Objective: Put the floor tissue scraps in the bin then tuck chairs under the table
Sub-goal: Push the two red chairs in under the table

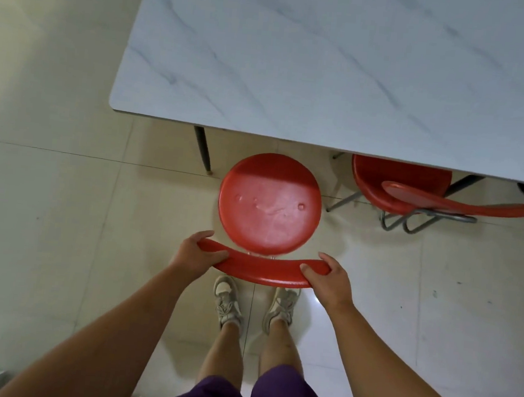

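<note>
1. The table (329, 61) edge overhangs just past the front of the near chair (270, 202) seat; floor shows open beneath it.
2. A dark table leg (203, 150) stands just left of the seat (apart from it).
3. A second chair (413, 192) sits to the right, partly under the table, with a bare strip of floor (47, 211) between the two seats.
4. Left of the leg, the floor lies open.

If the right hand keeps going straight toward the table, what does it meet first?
Likely nothing: the right hand grips the chair backrest, and ahead lies bare floor up to the table edge, above hand height, depth unclear.
</note>
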